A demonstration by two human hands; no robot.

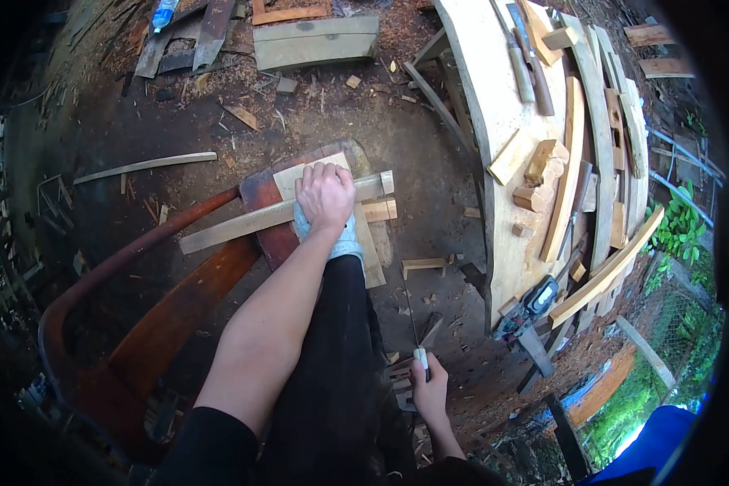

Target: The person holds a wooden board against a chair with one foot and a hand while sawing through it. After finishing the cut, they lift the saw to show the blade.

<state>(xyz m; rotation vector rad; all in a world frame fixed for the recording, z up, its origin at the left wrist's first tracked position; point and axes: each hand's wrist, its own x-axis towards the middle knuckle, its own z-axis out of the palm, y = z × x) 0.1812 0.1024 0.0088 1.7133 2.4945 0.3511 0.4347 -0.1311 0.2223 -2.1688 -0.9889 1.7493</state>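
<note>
My left hand is closed over a long, slightly curved wooden strip, pressing it down on the red wooden chair seat. A flat pale board and a shorter wood piece lie under the strip. My foot in a light blue shoe rests on the board beside that hand. Low on the right, my right hand grips the white and black handle of a hand saw. Its long thin blade shows edge-on, pointing forward toward a small wooden offcut.
A workbench on the right carries chisels, wood blocks, curved strips and a cordless power tool. The chair's curved armrest sweeps left. A thick grey plank and scattered shavings lie on the dirt floor.
</note>
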